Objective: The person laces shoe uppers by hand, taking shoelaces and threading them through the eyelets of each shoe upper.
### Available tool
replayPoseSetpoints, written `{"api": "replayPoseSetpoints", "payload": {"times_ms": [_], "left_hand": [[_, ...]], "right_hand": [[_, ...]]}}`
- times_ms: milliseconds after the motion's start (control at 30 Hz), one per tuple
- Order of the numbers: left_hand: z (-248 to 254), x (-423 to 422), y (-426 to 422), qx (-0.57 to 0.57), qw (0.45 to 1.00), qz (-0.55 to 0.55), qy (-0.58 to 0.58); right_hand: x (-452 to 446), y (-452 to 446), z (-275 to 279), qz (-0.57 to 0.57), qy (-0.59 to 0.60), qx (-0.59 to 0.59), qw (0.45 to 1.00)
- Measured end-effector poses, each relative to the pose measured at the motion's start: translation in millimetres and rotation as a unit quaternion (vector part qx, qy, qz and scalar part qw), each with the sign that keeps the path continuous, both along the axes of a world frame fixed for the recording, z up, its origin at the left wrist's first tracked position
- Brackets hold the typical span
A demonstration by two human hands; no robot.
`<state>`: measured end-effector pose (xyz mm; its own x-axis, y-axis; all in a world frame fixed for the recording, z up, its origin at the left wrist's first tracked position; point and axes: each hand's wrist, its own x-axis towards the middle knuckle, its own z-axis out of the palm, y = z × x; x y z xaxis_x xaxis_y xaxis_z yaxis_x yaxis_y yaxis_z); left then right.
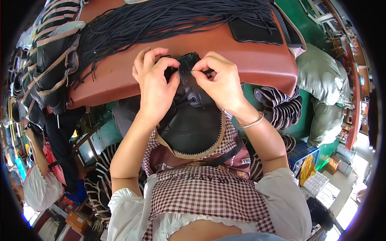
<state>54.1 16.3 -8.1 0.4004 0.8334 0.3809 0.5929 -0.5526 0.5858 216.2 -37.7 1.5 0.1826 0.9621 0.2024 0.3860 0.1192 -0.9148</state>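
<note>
A black leather shoe upper [189, 134], with a zigzag-stitched tan edge, rests between my lap and the edge of the brown padded bench [257, 60]. Part of a black shoelace [183, 97] crosses its eyelet area. My left hand [157, 86] is closed in a pinch on the upper's left eyelet flap, near the tongue. Opposite it, my right hand [219, 80] pinches what looks like the dark shoelace by the right side of the tongue. The fingers hide most of the lace there.
A long bundle of black laces [169, 20] lies across the bench, beside a dark flat pad [257, 31]. Stacked shoe uppers [54, 66] crowd the left. More uppers [281, 106] and pale sacks [323, 76] stand at right. Another person's sleeve [42, 188] shows at far left.
</note>
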Motion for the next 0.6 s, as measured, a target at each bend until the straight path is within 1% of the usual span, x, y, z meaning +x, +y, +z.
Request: {"api": "replayPoseSetpoints", "payload": {"times_ms": [67, 100, 167, 233, 300, 367, 467, 600], "left_hand": [[-2.8, 0.4, 1.2, -0.008, 1.000, -0.016, -0.019], [-3.0, -0.5, 0.2, -0.012, 1.000, -0.018, -0.018], [-0.7, -1.5, -1.2, -0.006, 0.999, -0.039, -0.024], [0.1, -2.1, -1.5, -0.009, 0.999, -0.049, -0.020], [0.8, -2.8, -0.4, 0.011, 0.998, -0.061, -0.006], [4.3, -0.9, -0.4, 0.014, 0.998, -0.061, 0.000], [5.1, 1.6, 0.0, 0.025, 0.998, -0.063, 0.009], [6.5, 3.6, 0.8, 0.054, 0.996, -0.058, 0.038]], "right_hand": [[-0.4, 1.6, -4.4, -0.016, -0.011, 0.031, 0.999], [-0.5, 1.4, -4.6, -0.019, -0.009, 0.028, 0.999], [-0.1, 1.9, -3.8, -0.006, -0.046, 0.034, 0.998], [0.2, 5.8, -7.1, 0.006, -0.053, 0.039, 0.998], [1.7, 7.2, -8.8, 0.023, -0.061, 0.047, 0.997], [5.1, 7.0, -9.9, 0.050, -0.044, 0.048, 0.997], [5.6, 6.5, -9.9, 0.047, -0.069, 0.070, 0.994], [0.5, 5.8, -8.9, 0.034, -0.081, 0.057, 0.994]]}}
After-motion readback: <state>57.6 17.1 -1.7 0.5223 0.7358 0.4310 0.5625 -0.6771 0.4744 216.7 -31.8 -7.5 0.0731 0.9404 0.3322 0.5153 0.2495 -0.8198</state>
